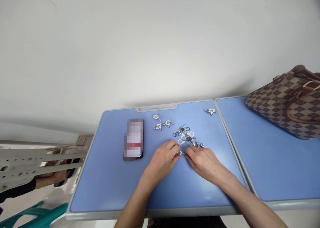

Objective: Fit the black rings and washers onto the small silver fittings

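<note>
My left hand pinches a small metal bolt fitting between thumb and fingers. From the other side my right hand is closed on the fitting's thin rod end, the fingertips partly hiding it. Just beyond the hands lies a loose pile of parts: oval flange plates, dark rings, and round black-faced pieces. Beside my right hand's knuckles rests another bolt piece. Several similar put-together fittings lie farther back to the left.
A phone lies on the left of the blue table. One fitting sits at the back right corner. A checkered handbag stands on the adjoining table. At lower left are a teal chair and another person's arm.
</note>
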Tool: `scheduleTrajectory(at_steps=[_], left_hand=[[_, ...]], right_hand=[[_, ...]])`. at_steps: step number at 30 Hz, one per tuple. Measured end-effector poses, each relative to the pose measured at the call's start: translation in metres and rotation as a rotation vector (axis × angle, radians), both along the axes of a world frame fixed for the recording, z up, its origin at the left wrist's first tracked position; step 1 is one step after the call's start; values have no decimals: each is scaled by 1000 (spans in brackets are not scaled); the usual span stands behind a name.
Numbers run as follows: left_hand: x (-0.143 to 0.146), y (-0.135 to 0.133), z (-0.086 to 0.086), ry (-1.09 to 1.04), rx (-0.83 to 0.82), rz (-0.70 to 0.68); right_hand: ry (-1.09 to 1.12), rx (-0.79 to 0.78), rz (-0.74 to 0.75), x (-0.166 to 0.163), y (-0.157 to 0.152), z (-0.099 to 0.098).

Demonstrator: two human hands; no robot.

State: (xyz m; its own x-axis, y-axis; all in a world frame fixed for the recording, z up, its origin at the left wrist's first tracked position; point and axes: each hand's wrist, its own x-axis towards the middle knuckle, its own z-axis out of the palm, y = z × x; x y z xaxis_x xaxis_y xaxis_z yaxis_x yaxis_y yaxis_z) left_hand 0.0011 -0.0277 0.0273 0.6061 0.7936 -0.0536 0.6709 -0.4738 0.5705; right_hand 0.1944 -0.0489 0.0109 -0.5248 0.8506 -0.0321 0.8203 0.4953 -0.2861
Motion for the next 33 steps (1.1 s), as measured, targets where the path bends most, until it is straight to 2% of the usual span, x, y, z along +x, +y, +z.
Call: scheduleTrajectory(at_steps=[16,24,26,31,33], left_hand=[[1,0,-1,-61,-56,0],[0,0,0,-110,-92,28],[0,0,0,-121,-101,35],[-1,-1,1,-120,-119,45],[-1,-1,1,-118,-121,51]], right_hand=[[-4,24,-13,-3,-2,-3],[85,-40,-6,3,-2,1],[155,-45,-36,8,1,3],[238,59,-259,18,11,3],[244,90,-277,17,13,0]])
